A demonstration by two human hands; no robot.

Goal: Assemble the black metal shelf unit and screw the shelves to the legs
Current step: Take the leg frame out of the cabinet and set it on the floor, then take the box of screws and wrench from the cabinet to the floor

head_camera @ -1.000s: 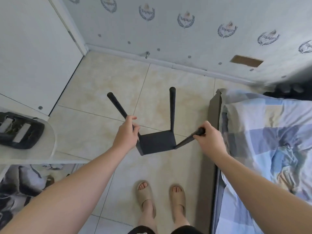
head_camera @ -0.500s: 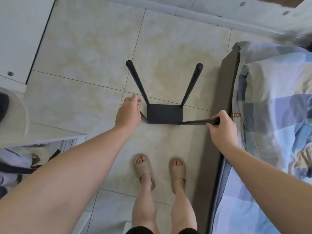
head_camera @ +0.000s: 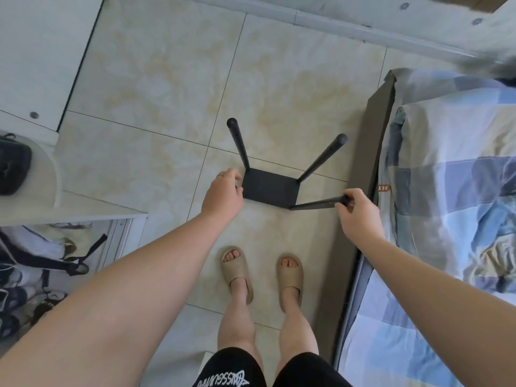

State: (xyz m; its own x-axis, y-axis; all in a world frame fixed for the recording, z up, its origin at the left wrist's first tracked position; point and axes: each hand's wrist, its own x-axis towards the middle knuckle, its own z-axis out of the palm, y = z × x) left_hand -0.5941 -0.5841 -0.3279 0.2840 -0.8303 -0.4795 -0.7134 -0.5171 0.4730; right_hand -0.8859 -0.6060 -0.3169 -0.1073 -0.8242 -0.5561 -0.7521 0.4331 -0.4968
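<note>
The black metal shelf unit [head_camera: 269, 189] hangs low over the beige tiled floor [head_camera: 167, 79], just ahead of the person's feet and beside the bed [head_camera: 446, 191]. Its flat matte plate is down and its slim round tubes splay upward, probably so the joints face up for screwing. The right hand [head_camera: 358, 216] wraps round the tip of the near leg [head_camera: 315, 204]. The left hand [head_camera: 223, 196] curls its fingers onto the plate's left corner, steadying it.

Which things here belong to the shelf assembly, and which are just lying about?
Job: shelf, legs, left hand holding the shelf's left corner, right hand gripping the near leg.
Lying about: bed, bag on the white table, clutter under it.
</note>
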